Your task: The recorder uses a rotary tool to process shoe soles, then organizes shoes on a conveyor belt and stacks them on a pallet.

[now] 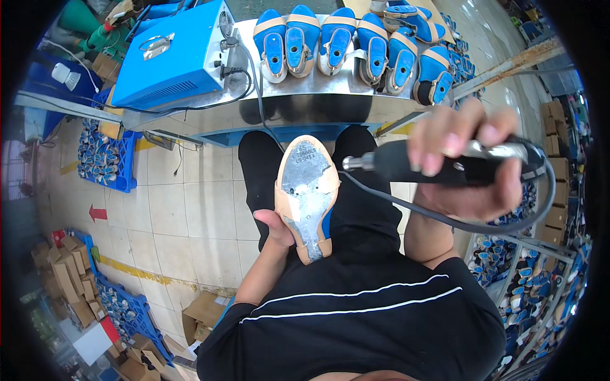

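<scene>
My left hand (277,230) is closed round a shoe (308,184) held over my lap, its underside turned up and its toe end pointing away from me. The shoe has a beige edge, a grey insole board with small holes and a bit of blue at its right side. The thumb shows at the left edge; the other fingers are hidden beneath it. To the right, my right hand (470,146) grips a black corded power tool (397,162) with a metal lever. Its metal nose points left at the shoe, seemingly a little apart from it.
Ahead stands a metal workbench (292,114) with a blue power box (168,60) at its left and a row of several blue-and-beige shoes (337,38) at its right. A dark cable (438,219) loops below the tool. Shoe-filled crates (130,171) and racks (508,267) flank me.
</scene>
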### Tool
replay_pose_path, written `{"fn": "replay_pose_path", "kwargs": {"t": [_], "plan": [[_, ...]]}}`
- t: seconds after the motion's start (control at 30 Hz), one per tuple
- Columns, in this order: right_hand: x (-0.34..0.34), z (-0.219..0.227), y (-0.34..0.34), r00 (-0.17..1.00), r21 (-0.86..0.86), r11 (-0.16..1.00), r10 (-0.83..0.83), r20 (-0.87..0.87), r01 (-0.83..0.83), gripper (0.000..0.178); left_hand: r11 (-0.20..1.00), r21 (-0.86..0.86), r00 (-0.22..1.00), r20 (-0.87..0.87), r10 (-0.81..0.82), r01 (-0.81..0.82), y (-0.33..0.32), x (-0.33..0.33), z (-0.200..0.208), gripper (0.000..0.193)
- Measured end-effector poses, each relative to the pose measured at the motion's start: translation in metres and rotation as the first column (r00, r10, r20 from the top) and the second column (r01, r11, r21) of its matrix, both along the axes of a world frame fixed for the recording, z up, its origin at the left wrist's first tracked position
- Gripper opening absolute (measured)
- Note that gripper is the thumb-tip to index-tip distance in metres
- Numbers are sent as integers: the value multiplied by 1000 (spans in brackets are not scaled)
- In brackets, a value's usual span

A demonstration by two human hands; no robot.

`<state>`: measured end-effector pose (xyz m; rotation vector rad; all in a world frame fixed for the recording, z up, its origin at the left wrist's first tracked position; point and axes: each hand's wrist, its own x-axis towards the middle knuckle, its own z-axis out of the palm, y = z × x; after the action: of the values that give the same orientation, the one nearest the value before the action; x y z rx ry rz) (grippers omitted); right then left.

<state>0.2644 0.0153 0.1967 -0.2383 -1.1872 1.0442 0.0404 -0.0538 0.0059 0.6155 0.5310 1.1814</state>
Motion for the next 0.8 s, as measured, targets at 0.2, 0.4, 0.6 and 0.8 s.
{"fn": "replay_pose_path", "kwargs": {"t": [0.2,0.4,0.6,0.8], "plan": [[4,5,-20,992,84,996,-47,117,37,35,999,-24,999,-17,-42,41,3,-5,-12,135],[-12,2,-15,975,101,995,2,221,-25,36,991,60,991,-63,-120,124,7,-7,-6,128],[-22,-2,-7,975,68,996,46,217,-63,36,989,70,981,-155,-120,132,14,-9,3,130],[-19,-1,-1,959,10,995,97,268,-104,35,988,31,986,-76,-145,148,17,-6,-3,130]]}}
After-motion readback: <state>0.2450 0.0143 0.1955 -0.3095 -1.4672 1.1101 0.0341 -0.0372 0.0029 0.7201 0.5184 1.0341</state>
